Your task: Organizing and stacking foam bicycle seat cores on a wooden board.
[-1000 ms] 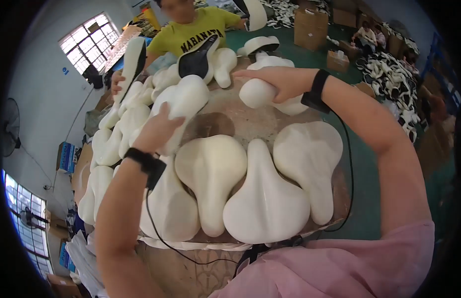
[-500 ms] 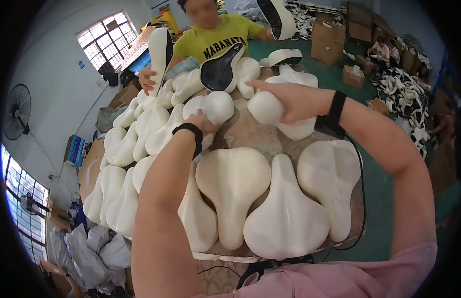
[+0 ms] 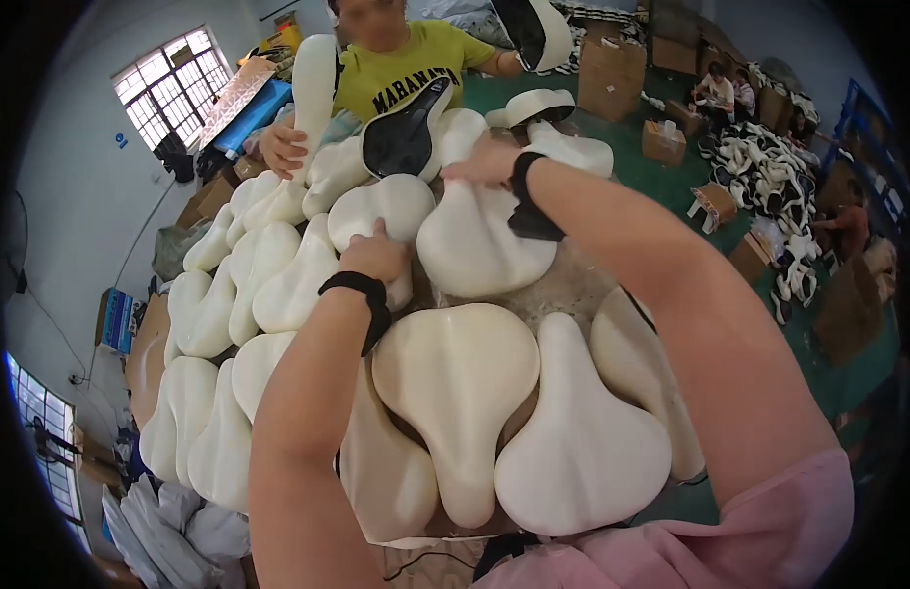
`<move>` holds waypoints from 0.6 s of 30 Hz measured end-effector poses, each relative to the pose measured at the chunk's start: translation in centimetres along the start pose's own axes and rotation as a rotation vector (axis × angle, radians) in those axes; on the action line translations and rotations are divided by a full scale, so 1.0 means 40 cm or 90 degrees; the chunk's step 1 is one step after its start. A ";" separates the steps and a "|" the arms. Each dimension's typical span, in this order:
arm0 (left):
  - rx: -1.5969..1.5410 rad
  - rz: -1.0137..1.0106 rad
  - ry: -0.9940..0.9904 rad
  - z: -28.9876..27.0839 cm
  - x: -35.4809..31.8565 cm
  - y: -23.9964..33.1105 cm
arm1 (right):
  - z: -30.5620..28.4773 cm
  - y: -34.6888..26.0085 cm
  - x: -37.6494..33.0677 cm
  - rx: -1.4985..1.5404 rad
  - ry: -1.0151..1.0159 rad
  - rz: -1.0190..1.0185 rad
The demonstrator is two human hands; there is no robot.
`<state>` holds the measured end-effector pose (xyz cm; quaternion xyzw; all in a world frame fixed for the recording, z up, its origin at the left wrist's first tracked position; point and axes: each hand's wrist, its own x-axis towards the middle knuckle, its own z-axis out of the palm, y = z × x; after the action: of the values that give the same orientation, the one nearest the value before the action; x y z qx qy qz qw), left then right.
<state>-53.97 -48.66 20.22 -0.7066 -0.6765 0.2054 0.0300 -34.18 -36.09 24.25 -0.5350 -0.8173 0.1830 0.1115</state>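
A cream foam saddle pad [image 3: 381, 211] is gripped by the left hand [image 3: 376, 257], its wide end turned away. Another saddle pad [image 3: 479, 245] is pressed under the right hand [image 3: 489, 162], fingers spread over its far end. Nearer pads [image 3: 455, 373] crowd the counter [image 3: 563, 285]; a co-worker's hand [image 3: 281, 147] holds one beyond.

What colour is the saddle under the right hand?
Cream white saddle, head view.
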 end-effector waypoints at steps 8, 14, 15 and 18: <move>-0.317 0.029 0.079 0.049 0.004 -0.093 | 0.047 -0.024 0.014 -0.092 -0.162 -0.073; -0.463 -0.057 0.001 0.006 -0.010 -0.060 | 0.111 0.140 0.066 -0.011 -0.078 -0.099; -0.420 -0.047 0.040 0.029 0.005 -0.074 | 0.126 0.148 0.082 -0.017 0.006 -0.169; -0.385 -0.024 0.044 -0.001 -0.058 -0.074 | 0.112 0.066 0.059 0.023 -0.114 -0.101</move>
<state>-56.76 -50.66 21.80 -0.6773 -0.7186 -0.0301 -0.1549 -34.63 -33.77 19.03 -0.4482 -0.8601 0.2357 0.0617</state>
